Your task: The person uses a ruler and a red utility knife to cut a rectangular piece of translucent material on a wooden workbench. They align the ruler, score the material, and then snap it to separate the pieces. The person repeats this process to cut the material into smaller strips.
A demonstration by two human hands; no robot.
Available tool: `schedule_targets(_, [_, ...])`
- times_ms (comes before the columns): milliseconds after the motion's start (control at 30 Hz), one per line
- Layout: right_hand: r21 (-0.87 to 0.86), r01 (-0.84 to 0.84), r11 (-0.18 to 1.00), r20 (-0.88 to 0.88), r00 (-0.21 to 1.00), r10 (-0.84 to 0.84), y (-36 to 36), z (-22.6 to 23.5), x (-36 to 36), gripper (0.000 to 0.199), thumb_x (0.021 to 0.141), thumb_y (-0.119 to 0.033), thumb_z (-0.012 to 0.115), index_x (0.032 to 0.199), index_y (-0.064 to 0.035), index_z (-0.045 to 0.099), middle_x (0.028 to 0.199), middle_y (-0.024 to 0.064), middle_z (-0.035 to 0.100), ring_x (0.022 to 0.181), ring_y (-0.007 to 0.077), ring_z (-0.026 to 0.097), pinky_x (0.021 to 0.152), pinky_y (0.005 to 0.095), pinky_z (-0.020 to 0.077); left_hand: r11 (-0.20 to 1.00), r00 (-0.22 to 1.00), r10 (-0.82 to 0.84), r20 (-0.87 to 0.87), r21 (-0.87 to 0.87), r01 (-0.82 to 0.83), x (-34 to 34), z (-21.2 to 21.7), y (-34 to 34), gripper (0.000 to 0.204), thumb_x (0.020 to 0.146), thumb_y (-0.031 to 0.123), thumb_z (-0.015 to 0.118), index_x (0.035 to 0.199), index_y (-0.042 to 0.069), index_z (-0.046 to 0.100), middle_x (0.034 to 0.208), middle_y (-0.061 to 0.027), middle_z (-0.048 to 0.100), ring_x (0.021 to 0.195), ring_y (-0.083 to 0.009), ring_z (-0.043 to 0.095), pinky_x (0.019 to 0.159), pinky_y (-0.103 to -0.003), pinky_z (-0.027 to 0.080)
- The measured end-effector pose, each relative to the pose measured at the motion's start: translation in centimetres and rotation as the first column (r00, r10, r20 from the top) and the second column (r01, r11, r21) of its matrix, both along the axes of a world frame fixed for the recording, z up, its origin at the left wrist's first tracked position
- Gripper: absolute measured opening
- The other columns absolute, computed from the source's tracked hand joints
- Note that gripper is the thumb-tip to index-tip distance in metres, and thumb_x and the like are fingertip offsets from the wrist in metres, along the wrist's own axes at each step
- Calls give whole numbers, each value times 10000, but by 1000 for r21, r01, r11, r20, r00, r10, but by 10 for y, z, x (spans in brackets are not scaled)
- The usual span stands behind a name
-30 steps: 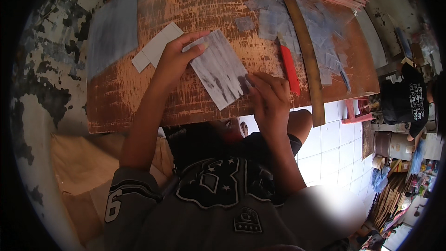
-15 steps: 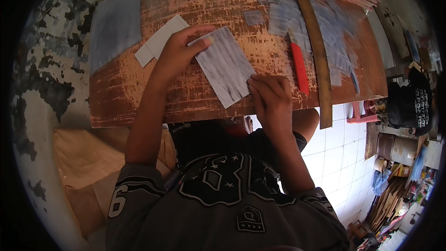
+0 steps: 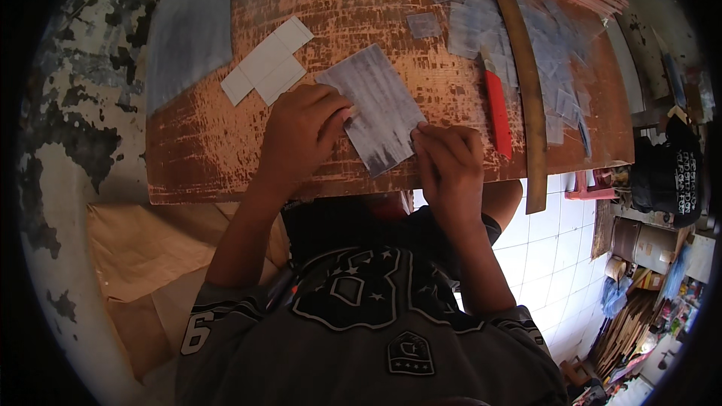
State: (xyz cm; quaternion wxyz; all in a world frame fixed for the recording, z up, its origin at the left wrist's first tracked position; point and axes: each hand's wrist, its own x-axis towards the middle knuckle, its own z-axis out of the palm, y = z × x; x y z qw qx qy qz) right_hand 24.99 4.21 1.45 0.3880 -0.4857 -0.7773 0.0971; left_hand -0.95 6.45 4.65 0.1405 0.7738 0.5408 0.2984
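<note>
Sheet [image 3: 383, 105] between left grip [image 3: 307, 131] and right grip [image 3: 453, 158]

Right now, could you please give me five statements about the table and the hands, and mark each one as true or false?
1. The right hand touches the streaky grey sheet. True.
2. The left hand holds the red utility knife. False: the knife lies on the brown table.
3. The brown strip sticks out past the table's near edge. True.
4. The bluish pieces lie only left of the strip. False: they lie on both sides.
5. The white cut-out lies left of the sheet. True.
</note>
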Motion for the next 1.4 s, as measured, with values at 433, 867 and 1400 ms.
schedule_targets(433, [-33, -6, 999, -41, 999, 5, -4, 5, 16, 302, 900, -4, 796, 1196, -58, 820, 1212, 104, 789, 1113, 335, 695, 970, 440, 573, 990, 995, 42, -89, 135, -29, 2, -9, -9, 209, 961, 113, 781, 1163, 59, 778, 1176, -89, 752, 1132, -312, 700, 1011, -472, 500])
schedule_targets(867, [-102, 579, 809, 319, 790, -524, -22, 25, 126, 571, 1021, -312, 802, 1495, -49, 623, 1295, 217, 647, 1227, 406, 661, 1013, 521, 555, 993, 992, -18, -127, 116, 32, 2, -1, -1, 182, 971, 124, 778, 1134, 44, 760, 1121, -90, 733, 1076, -311, 688, 955, -458, 505])
schedule_targets(1400, [-380, 556, 739, 137, 824, -550, -21, 28, 134, 608, 993, -217, 814, 1538, -68, 590, 1236, 209, 725, 1118, 349, 746, 990, 463, 592, 986, 989, -14, -145, 161, 37, 1, -4, -9, 239, 968, 152, 794, 1174, 38, 757, 1174, -103, 737, 1129, -321, 701, 1039, -474, 529])
